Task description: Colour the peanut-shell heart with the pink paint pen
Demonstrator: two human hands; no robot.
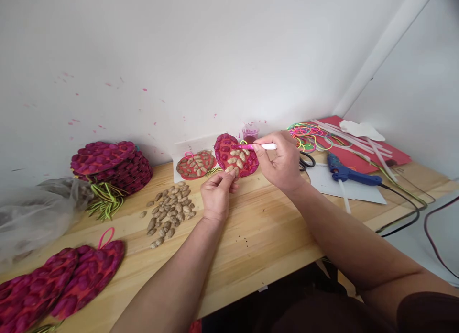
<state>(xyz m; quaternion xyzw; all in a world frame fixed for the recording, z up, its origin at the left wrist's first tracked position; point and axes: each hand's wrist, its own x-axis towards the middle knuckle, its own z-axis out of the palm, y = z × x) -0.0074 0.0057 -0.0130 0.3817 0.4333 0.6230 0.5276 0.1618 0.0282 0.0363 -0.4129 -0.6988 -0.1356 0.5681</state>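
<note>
My left hand (pixel 218 192) pinches the lower edge of a round red disc (pixel 225 142) with peanuts stuck on it, holding it tilted up above the table. Its rim peanuts are painted magenta, while several in the middle are still bare tan. In my right hand (pixel 283 160) is a paintbrush (pixel 267 146) with a white handle and a magenta-stained front part, its tip at the upper middle of the disc. Behind the disc stands a small paint-stained cup (pixel 250 132). A second disc with unpainted peanuts (pixel 196 164) lies to the left on white paper.
Loose peanuts (pixel 172 208) are spread on the wooden table (pixel 247 266). Painted discs are stacked at left (pixel 114 165), with more painted discs (pixel 82 280) at front left beside a plastic bag (pixel 43 218). At right lie colored cords (pixel 308 134), a blue glue gun (pixel 353 174) and glue sticks (pixel 380 160).
</note>
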